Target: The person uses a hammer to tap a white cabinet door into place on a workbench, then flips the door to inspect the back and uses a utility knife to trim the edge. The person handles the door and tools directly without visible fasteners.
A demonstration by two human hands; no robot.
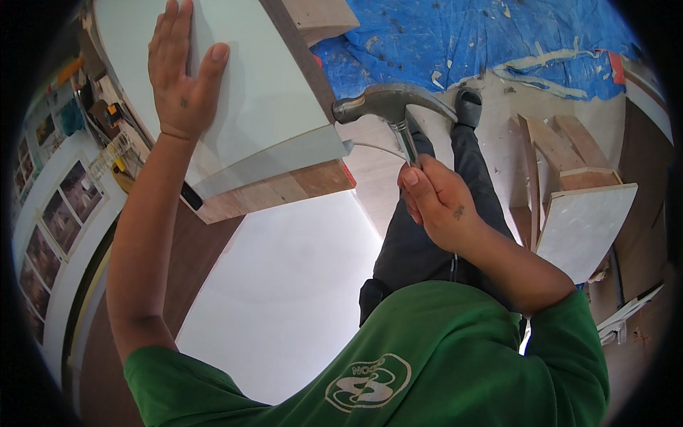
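My left hand (186, 85) lies flat on a pale, smooth panel (260, 78), its fingers stretched toward the far edge and the thumb apart. A claw hammer (391, 107) is in my right hand (441, 199), the fingers wrapped round its handle just below the metal neck. The hammer's striking face is close to the panel's brown right edge (302, 46); whether it touches cannot be made out. Its claw points right. Below the panel's near edge runs a pale strip, with a wooden board (284, 188) under it.
A blue plastic sheet (455, 39) with pale scraps covers the floor at the far right. Wooden pieces with a white panel (587, 228) stand on my right. A large white sheet (284, 277) lies below the work. Framed pictures (60, 206) and tools are at the left.
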